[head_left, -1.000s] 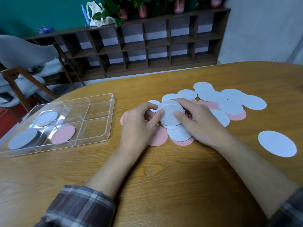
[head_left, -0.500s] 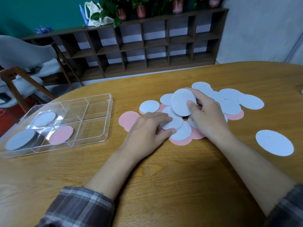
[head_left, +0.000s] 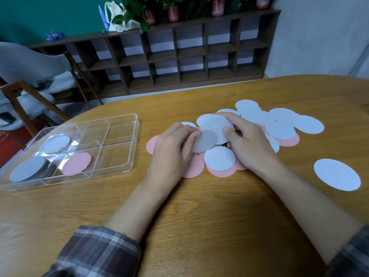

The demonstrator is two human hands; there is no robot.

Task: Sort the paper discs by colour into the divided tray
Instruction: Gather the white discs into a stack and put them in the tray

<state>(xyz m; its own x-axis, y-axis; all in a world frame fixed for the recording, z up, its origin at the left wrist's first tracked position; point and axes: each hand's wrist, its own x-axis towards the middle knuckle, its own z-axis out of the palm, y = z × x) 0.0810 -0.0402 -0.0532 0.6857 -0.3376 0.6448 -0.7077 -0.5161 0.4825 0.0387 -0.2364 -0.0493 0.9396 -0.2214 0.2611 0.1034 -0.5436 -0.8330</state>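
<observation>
- Surroundings: dark wood cubby shelf point(head_left: 179, 56) along far wall, w/ potted plants point(head_left: 171, 13) and cloth bag point(head_left: 117, 17) on top. Grey chair point(head_left: 30, 64) at far left, behind tray.
- Tabletop point(head_left: 199, 226): light wood, visible grain, smooth, rounded far edge.
- Obstructions: left hand point(head_left: 171, 148) and right hand point(head_left: 247, 144) sit over middle of disc pile point(head_left: 219, 158), hiding what lies beneath. Pink discs point(head_left: 289, 140) are mostly under white ones, so only rims and crescents show.
- Divided tray point(head_left: 135, 140): clear hard plastic, rect. w/ rounded corners and thin partitions. On tabletop, left of pile and apart from it.
- Tray contents: white stack point(head_left: 28, 171) in near-left compartment; single white disc point(head_left: 57, 144) in far-left; one pink disc point(head_left: 76, 163) in compartment just right of stack.
- Disc pile: thin, flat, matte paper circles, white and pink, loosely overlapping at centre-right of tabletop. Lone white disc point(head_left: 337, 174) lies well apart at right.
- Left hand: thumb and curled fingers pinch tilted disc point(head_left: 204, 141), greyish-white, raised off pile.
- Right hand: thumb on top and fingers curled behind embossed disc point(head_left: 216, 126), white w/ faint raised lettering, partly overlapped by tilted disc. Can't tell if more discs sit under it.
- Hands close together, each clamped on its own disc.
- Sleeves point(head_left: 95, 252): plaid fabric, at both forearms.
</observation>
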